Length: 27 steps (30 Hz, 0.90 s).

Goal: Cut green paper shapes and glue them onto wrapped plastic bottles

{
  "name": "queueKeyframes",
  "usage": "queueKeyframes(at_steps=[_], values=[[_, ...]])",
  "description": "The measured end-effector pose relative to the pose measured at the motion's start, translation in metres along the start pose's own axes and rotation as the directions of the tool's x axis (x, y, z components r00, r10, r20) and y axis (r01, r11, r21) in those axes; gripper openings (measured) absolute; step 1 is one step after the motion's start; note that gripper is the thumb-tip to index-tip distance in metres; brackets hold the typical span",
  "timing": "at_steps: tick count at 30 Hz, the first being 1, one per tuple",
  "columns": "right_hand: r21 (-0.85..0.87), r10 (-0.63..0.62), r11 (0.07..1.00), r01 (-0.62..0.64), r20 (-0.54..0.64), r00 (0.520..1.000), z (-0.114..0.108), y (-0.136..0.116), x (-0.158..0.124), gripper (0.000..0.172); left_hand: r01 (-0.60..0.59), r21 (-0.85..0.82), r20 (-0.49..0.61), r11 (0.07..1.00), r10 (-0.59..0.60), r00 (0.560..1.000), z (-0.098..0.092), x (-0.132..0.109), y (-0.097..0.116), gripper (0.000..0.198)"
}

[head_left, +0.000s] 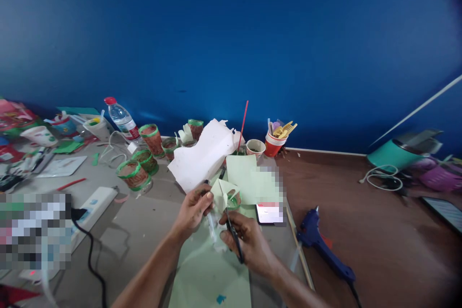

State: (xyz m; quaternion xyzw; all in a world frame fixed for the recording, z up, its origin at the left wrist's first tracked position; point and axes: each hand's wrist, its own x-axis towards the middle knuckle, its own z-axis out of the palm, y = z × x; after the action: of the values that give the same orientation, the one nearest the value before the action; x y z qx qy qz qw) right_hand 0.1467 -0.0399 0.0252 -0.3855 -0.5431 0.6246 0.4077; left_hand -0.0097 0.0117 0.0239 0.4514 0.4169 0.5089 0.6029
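My left hand is closed on a small folded piece of pale green paper and holds it above the table. My right hand grips black scissors, whose blades point up into the paper's lower edge. Under both hands lies a large pale green sheet. More pale green sheets lie just behind the hands.
A white paper piece, several brown cups with green rims, a water bottle, a red cup of utensils and a power strip crowd the grey table. A blue glue gun lies on the brown floor.
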Motion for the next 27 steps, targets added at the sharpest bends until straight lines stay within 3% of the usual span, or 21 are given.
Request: queueKeyframes(at_steps=[6,14,21,27], values=[[-0.025,0.004,1.000,-0.003,0.017,1.000,0.0005,0.0029,-0.0002,0.030,0.004,0.068,0.005,0.998,-0.005,1.000,0.0009,0.0003,0.0019,0.045],[-0.052,0.027,0.998,-0.026,0.022,0.999,-0.0016,0.0015,0.0003,0.023,0.006,0.040,0.005,0.999,-0.007,1.000,0.0022,-0.0008,0.0040,0.045],[-0.024,0.031,0.999,-0.030,0.040,0.999,-0.0018,0.0039,0.0007,0.028,-0.107,-0.022,-0.030,0.994,0.107,0.994,-0.0045,0.0016,-0.0035,0.032],[-0.009,-0.009,1.000,0.010,0.046,0.999,-0.0019,0.0045,0.0007,0.031,-0.010,-0.139,0.098,0.990,0.024,0.995,-0.0033,0.0011,-0.0032,0.035]])
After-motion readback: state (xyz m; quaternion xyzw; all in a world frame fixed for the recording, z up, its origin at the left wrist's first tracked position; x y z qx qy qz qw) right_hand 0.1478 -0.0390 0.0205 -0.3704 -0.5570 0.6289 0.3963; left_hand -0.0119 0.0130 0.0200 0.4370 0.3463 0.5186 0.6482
